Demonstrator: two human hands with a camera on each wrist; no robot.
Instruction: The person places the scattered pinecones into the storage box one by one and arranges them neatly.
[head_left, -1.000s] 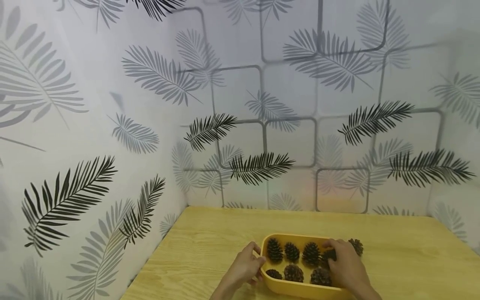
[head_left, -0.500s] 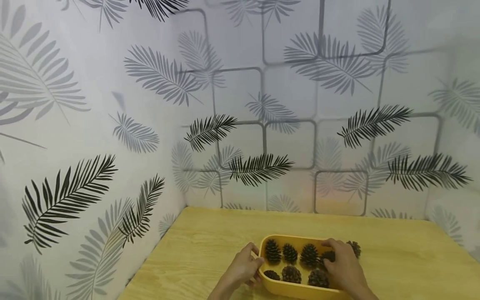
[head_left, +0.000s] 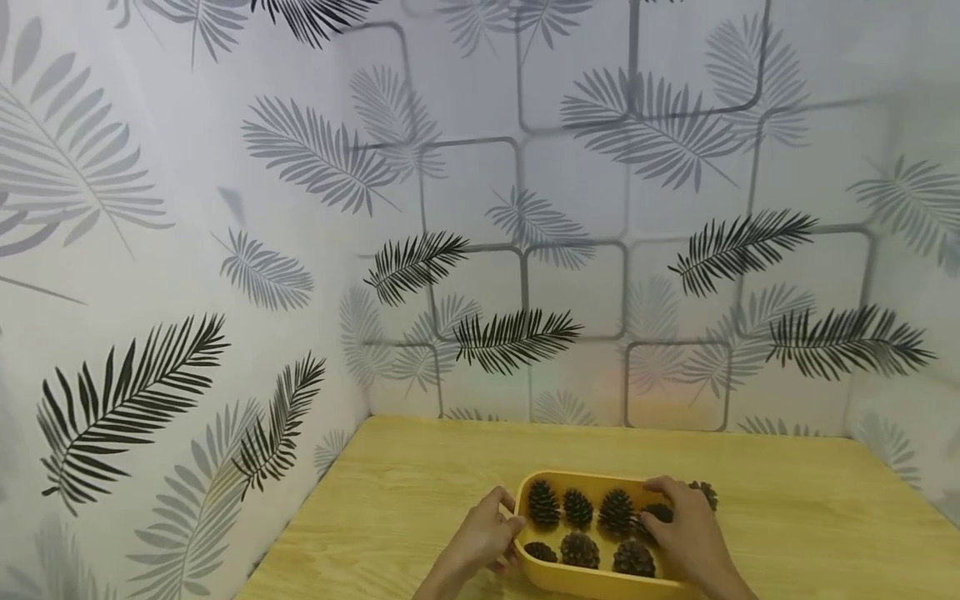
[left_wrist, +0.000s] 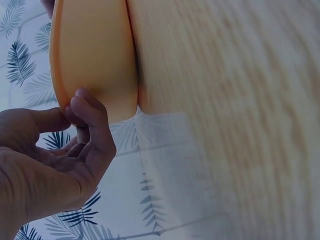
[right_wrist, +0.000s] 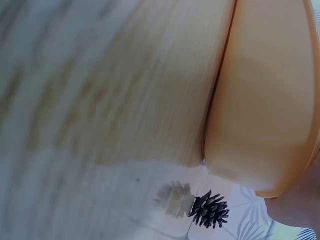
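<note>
A yellow oblong tray holds several brown pine cones in two rows. At its left end, my left hand grips the rim, with thumb and fingers on the tray wall in the left wrist view. My right hand reaches over the right end, thumb and index finger curled about a darker pine cone near the back wall. The palm hides the tray's right end. In the right wrist view, only part of this hand shows, behind the tray rim.
One loose pine cone lies on the wooden table just beyond the right hand; the right wrist view also shows that pine cone. A leaf-patterned wall covering rises behind the table and on the left.
The whole head view has shifted slightly. Both hands keep the same places on the tray and the pine cones stay put.
</note>
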